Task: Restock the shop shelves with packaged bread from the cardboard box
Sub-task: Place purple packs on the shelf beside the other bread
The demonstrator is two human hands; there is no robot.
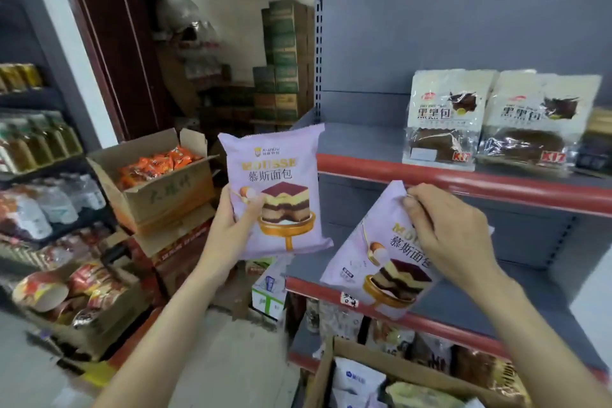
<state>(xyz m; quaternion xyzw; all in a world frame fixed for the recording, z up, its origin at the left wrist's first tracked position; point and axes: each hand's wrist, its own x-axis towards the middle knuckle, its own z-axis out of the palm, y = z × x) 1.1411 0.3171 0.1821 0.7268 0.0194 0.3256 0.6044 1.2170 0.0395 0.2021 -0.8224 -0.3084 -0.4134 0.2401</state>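
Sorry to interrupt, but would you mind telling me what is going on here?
A person is stocking shelves with bread. The left hand holds one purple mousse pack upright, clear of the shelves. The right hand grips a second pack by its top edge, at the middle shelf. Two dark bread packs stand above.

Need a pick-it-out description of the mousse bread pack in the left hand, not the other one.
Start at the grey shelving unit with red shelf edges. Just off its left end, the left hand holds a lilac mousse bread pack upright, printed front facing the camera. The twin pack is tilted against the lower shelf, pinched at its top by the right hand.
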